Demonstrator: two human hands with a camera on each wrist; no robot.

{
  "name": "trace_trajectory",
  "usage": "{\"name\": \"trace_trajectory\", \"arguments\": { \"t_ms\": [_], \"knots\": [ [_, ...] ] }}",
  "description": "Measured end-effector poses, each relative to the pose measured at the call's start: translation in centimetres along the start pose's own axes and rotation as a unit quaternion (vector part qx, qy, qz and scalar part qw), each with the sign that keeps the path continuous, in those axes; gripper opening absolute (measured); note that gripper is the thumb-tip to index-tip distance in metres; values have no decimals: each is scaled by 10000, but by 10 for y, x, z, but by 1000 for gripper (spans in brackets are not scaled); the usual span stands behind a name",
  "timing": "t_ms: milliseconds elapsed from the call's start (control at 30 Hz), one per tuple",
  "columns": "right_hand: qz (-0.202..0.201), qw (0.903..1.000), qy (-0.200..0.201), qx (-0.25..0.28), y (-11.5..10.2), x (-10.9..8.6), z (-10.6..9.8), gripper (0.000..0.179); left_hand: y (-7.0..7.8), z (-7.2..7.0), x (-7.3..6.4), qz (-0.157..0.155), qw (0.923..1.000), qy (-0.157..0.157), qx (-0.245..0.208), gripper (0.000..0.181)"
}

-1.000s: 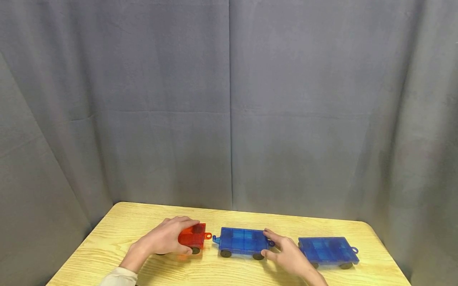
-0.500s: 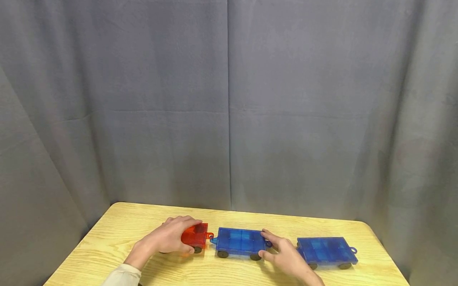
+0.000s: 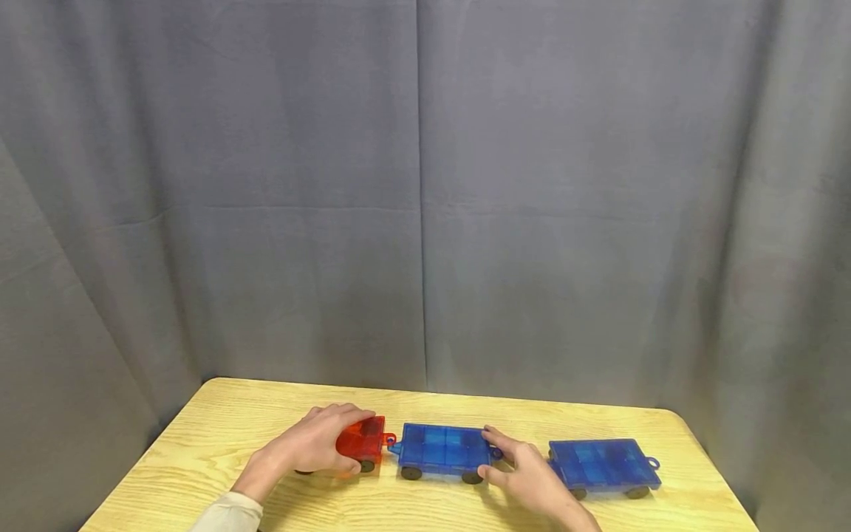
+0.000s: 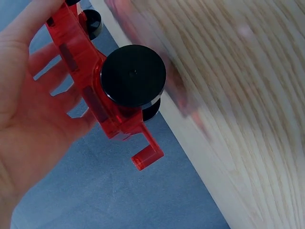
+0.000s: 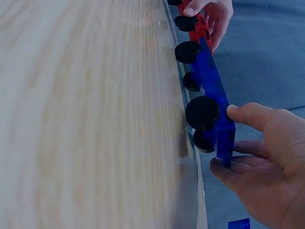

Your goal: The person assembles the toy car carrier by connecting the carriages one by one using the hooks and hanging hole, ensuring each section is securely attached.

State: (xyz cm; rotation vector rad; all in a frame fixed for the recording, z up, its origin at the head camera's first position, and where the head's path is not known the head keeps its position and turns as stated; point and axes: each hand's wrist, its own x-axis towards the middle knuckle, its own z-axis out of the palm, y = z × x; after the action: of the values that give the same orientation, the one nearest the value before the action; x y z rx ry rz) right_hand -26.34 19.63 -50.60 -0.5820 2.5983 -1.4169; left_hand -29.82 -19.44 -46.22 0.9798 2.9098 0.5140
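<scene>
three toy cars stand in a row on a pale yellow wooden table [image 3: 279,399], and a long gray cloth curtain [image 3: 532,222] hangs behind it. on the left is a red see-through plastic car [image 3: 369,437]. in the middle is a long flat blue see-through plastic car [image 3: 442,449]. on the right is a second flat blue see-through plastic car [image 3: 601,464] that looks just like it.

both hands are busy. the left hand [image 3: 312,440] is holding the red car, with its thumb on the near side. the right hand [image 3: 528,473] is pinching the end of the middle blue car that points away from the red one. neither hand has hold of the last blue car, which stands just past the right hand.

as for hooking up, i'd say the first pair is about done. the small red plastic ring [image 4: 147,157] on the red car meets the small blue plastic hook [image 3: 396,448] on the middle car, and the hook seems to sit in the ring. that spot is tiny from up high, and the left wrist view shows no blue there, so i can't be sure it is all the way in.

the other pair is not joined. a gap lies between the small blue plastic ring [image 3: 501,453] on the middle car and the last car, so that link looks left to do.
</scene>
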Motion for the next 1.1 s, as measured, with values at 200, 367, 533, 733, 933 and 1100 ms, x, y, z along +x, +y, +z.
{"name": "trace_trajectory", "arguments": {
  "t_ms": [200,367,533,733,933,1100],
  "knots": [
    [-25,10000,-28,4,-1,1,-1,70,0,-1,0,-48,10000,0,-41,78],
    [-34,10000,-58,-24,0,2,-3,70,2,-2,0,5,9999,53,113,78],
    [4,10000,-30,2,-1,0,-3,70,4,-2,1,49,9998,34,202,78],
    [38,10000,-32,4,0,-2,-2,70,4,4,2,13,9997,-77,225,80],
    [60,9999,-68,67,0,-3,-2,69,1,9,2,32,9996,-88,262,81],
    [-10,10000,-60,32,0,-3,-4,69,0,10,3,78,9997,-59,212,82]
  ]
}}
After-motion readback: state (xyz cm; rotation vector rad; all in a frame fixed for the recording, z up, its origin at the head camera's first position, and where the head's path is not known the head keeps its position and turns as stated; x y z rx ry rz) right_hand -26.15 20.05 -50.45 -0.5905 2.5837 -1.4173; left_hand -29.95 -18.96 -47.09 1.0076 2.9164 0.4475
